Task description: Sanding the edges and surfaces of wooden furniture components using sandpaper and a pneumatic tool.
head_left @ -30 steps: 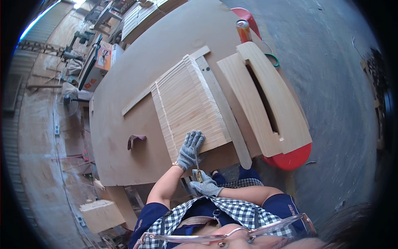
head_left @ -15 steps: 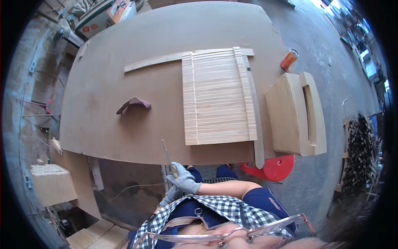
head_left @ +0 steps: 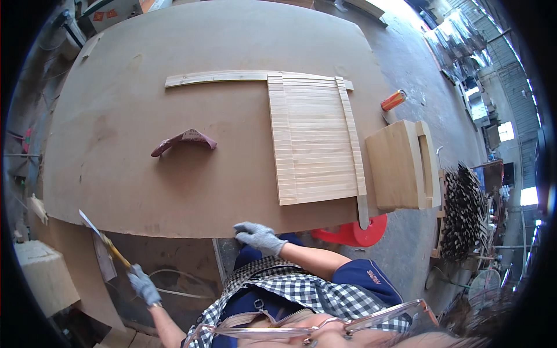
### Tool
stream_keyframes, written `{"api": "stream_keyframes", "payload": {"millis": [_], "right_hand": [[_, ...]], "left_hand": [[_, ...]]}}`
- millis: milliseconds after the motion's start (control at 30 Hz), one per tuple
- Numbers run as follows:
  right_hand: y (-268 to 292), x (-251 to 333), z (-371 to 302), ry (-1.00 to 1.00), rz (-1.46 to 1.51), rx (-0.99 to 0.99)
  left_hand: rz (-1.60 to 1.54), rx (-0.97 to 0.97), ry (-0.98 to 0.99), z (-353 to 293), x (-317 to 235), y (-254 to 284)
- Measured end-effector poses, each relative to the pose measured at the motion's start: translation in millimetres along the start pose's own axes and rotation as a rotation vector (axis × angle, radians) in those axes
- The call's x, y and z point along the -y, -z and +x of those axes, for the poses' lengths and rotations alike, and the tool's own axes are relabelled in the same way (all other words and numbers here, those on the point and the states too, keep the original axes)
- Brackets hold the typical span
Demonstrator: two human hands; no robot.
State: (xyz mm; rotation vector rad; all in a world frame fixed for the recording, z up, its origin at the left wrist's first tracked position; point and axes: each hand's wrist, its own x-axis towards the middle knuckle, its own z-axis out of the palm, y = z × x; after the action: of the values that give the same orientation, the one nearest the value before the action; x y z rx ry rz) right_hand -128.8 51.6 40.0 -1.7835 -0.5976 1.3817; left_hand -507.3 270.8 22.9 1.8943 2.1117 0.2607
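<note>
My left hand, in a grey work glove, is held out to the left, low beside the table's near left corner. Its fingers close round the end of a yellow-handled blade tool; its thin metal blade points up and away at the table edge. At the near edge of the brown table, my gloved right hand has its fingers stretched out and holds nothing. A panel of pale wooden strips lies right of the middle. A curled piece of reddish sandpaper rests to its left.
Long wooden battens lie along the panel's far and right sides. Beyond its right edge stands a pale wooden block-like piece. An orange can is near the table's right edge. Below is a red stool; a wooden block sits at left.
The blade tool has passed from my right hand to my left, which has swung out to the left. My right hand has come to the table edge with fingers extended. The view has shifted.
</note>
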Motion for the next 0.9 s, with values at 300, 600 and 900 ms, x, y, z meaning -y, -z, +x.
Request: {"api": "stream_keyframes", "payload": {"millis": [300,600,900], "right_hand": [[46.6,40.2,17.3,0.295,-0.03,-0.48],[97.7,144.4,184.1,0.57,-0.863,-0.545],[121.6,213.1,347.6,0.448,-1.192,-0.24]], "left_hand": [[-0.182,-0.023,-0.082,227.3,-131.7,-75.9],[0.37,-0.084,-0.176,182.2,-217.9,-93.9],[0.16,-0.177,-0.573,92.4,-275.8,-128.7]]}}
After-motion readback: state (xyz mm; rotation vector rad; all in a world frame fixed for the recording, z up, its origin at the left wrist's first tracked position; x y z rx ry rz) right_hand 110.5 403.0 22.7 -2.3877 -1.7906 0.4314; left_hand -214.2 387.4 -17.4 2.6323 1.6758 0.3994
